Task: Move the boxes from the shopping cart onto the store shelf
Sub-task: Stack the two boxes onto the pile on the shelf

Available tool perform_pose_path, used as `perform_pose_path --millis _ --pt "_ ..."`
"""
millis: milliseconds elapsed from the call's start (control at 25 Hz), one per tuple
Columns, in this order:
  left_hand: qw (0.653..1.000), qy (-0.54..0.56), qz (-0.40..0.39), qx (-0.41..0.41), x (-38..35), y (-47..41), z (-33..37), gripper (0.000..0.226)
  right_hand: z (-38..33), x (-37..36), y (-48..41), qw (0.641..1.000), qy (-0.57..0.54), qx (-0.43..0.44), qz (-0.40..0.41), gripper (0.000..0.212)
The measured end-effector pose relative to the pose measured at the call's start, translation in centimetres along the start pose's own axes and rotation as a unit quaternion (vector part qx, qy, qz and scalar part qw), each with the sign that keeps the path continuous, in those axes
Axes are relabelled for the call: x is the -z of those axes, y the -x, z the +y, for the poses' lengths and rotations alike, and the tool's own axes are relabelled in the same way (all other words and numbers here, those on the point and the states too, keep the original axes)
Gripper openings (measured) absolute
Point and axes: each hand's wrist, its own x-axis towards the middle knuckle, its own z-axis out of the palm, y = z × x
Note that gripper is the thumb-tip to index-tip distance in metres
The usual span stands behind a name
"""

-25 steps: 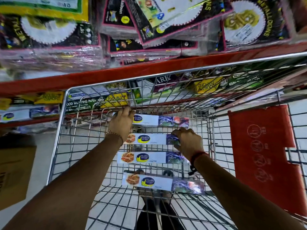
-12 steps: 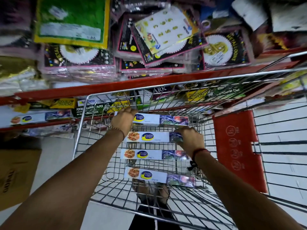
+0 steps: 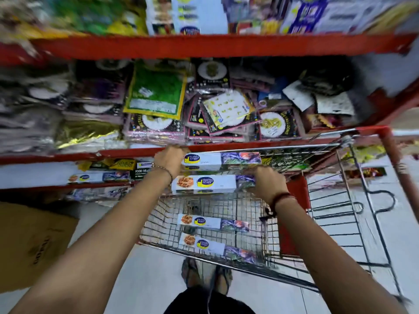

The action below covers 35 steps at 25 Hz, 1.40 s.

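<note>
Item: two long white wrap boxes, lifted clear of the shopping cart (image 3: 335,223) and held level between both hands. The left hand (image 3: 169,160) is closed round the left end of the upper box (image 3: 221,160); the right hand (image 3: 266,183) is curled over the right end of the lower box (image 3: 204,184), and whether it also steadies the upper one cannot be told through the blur. Handling, as a judgement: both boxes want to stay pressed together and horizontal, ends gripped firmly, so neither slides out on the way to the store shelf (image 3: 56,175), where one matching box (image 3: 98,177) lies on the lower tier to the left with bare white surface beside it; a sideways carry past the cart's wire rim looks needed. Remaining stock: two more boxes (image 3: 213,223) (image 3: 217,247) lying flat on the cart's wire floor, one just behind the other. Surroundings: red-edged shelving, the tier above crowded with flat packets (image 3: 156,94) in loose heaps; a brown carton (image 3: 31,241) on the pale tiled floor (image 3: 145,282) at left; the person's feet (image 3: 205,276) below the cart.
</note>
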Motion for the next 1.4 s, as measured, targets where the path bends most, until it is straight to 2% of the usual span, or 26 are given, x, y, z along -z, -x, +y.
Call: perform_pose_path --millis 240,440,600,920,1080,1240,1400 --pt "0.998 -0.015 0.052 0.022 9.8 1.8 -1.3 0.054 -1.4 10.5 2.0 0.997 0.014 0.049 0.063 0.043" --pt "0.995 -0.008 0.104 0.000 17.0 1.7 -2.4 0.048 -2.8 18.0 2.1 0.993 0.011 0.068 0.099 0.050" --pt "0.990 -0.011 0.143 0.001 23.1 1.4 -3.0 0.052 -3.4 24.0 1.6 0.987 0.009 0.075 0.145 0.046" --pt "0.983 -0.025 0.181 0.014 32.5 -2.1 -3.5 0.058 -4.3 30.7 -0.9 0.980 0.031 0.064 0.185 0.050" --pt "0.982 -0.042 0.183 0.009 34.3 -6.6 -2.7 0.056 -4.5 31.3 -2.6 0.981 0.026 0.054 0.182 0.052" --pt "0.984 -0.021 0.178 -0.006 32.7 -11.1 -2.7 0.055 -4.4 30.8 -4.2 0.983 0.026 0.053 0.173 0.049" --pt "0.974 0.026 0.223 0.010 30.6 -13.8 -3.2 0.048 -4.2 30.6 -5.5 0.984 0.028 0.049 0.168 0.049"
